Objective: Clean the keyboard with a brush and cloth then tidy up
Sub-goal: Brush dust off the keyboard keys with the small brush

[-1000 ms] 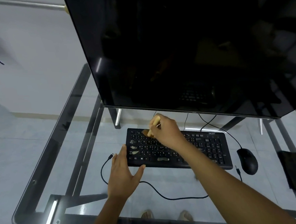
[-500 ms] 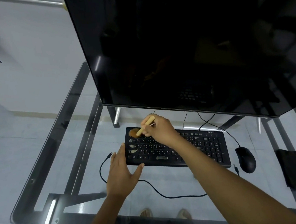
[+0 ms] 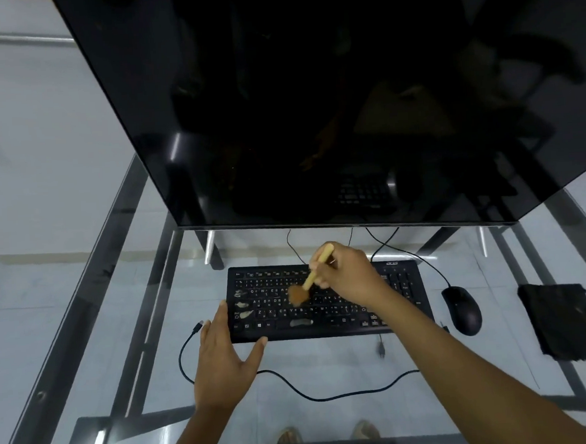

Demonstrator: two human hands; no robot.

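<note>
The right hand (image 3: 344, 275) is pinching the light, stiff-handled brush (image 3: 308, 282) mid-handle, soft bristles below the grip flexing on the keyboard (image 3: 325, 326), which the spread left hand (image 3: 224, 360) is steadying.

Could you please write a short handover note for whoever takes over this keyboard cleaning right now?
Right hand: grips the small wooden-handled brush, bristles on the middle letter keys.
Left hand: open, fingers braced against the front left corner of the black keyboard on the glass desk.
Dark cloth: lies untouched at the right, past the black mouse.
Done: brushing is under way.
Left: pale smudges remain on the left-hand keys and space bar; finish brushing, wipe with the cloth, tidy up.
</note>
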